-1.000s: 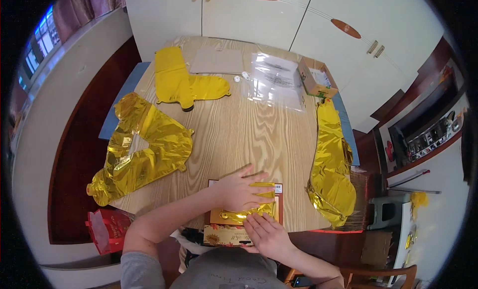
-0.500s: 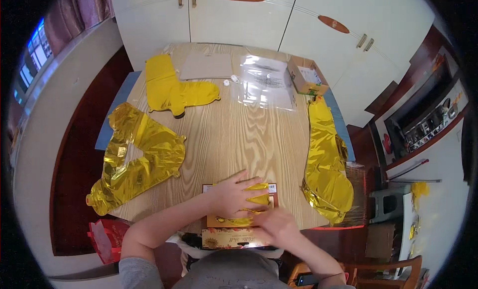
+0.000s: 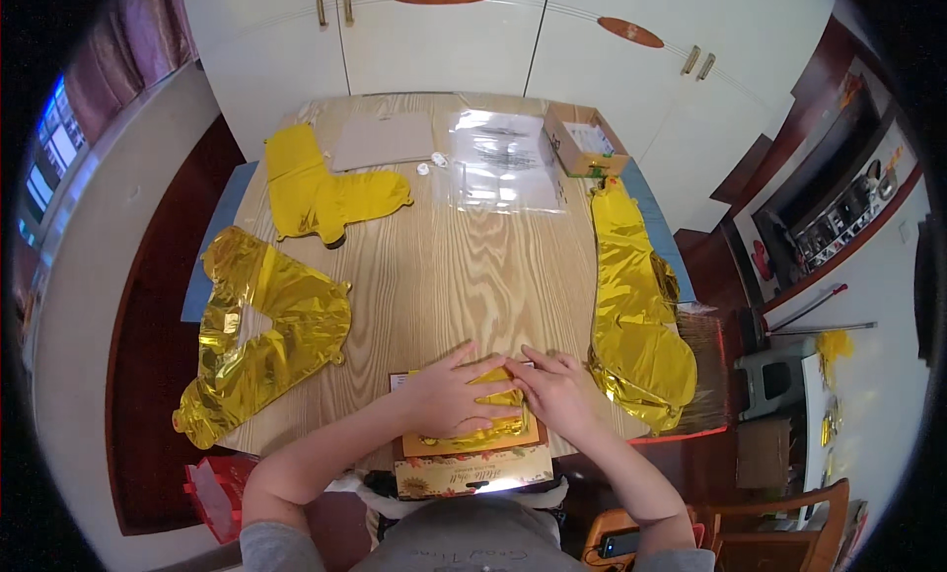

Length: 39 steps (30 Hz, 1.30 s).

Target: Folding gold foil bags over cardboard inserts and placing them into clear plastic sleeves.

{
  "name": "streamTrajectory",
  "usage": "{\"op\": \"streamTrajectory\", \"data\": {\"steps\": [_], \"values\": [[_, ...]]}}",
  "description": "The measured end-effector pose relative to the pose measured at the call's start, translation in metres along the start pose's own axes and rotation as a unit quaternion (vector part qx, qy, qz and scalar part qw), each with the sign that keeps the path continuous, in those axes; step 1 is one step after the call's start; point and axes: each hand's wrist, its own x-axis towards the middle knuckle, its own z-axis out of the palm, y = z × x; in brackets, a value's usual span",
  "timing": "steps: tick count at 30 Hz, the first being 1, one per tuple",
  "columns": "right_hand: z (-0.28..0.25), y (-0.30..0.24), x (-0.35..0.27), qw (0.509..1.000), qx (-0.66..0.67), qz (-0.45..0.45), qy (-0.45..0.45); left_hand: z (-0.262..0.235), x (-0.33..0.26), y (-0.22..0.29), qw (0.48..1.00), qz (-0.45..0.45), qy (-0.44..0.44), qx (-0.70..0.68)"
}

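Now the right hand has slid up beside the left hand on the folded gold foil. Both sets of fingers lie flat and spread, pressing it onto the box at the desk's near edge.

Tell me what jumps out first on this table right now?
Three big gold foil balloons: one at the table's left edge, one along the right edge, a yellow one far left. At the near edge, the left hand and right hand press a folded gold foil piece flat.
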Motion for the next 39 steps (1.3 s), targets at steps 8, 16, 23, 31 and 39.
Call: {"op": "streamTrajectory", "data": {"steps": [8, 16, 23, 31, 39], "values": [[0.009, 0.008, -0.005, 1.0, -0.011, 0.024, 0.006, -0.001, -0.007, 0.013, 0.999, -0.009, -0.042, -0.031], [-0.007, 0.007, -0.002, 0.997, -0.015, 0.014, -0.076, -0.014, -0.021, 0.029, 0.998, -0.032, -0.053, -0.032], [-0.008, 0.011, -0.006, 0.993, -0.037, -0.033, -0.11, -0.013, -0.035, 0.045, 0.992, -0.073, -0.094, -0.031], [0.001, -0.014, -0.012, 0.991, -0.107, -0.01, -0.082, -0.007, -0.041, 0.051, 0.992, -0.086, -0.076, -0.047], [0.0, -0.01, -0.015, 0.99, -0.112, -0.028, -0.086, -0.014, -0.051, 0.067, 0.977, -0.188, -0.093, -0.044]]}}
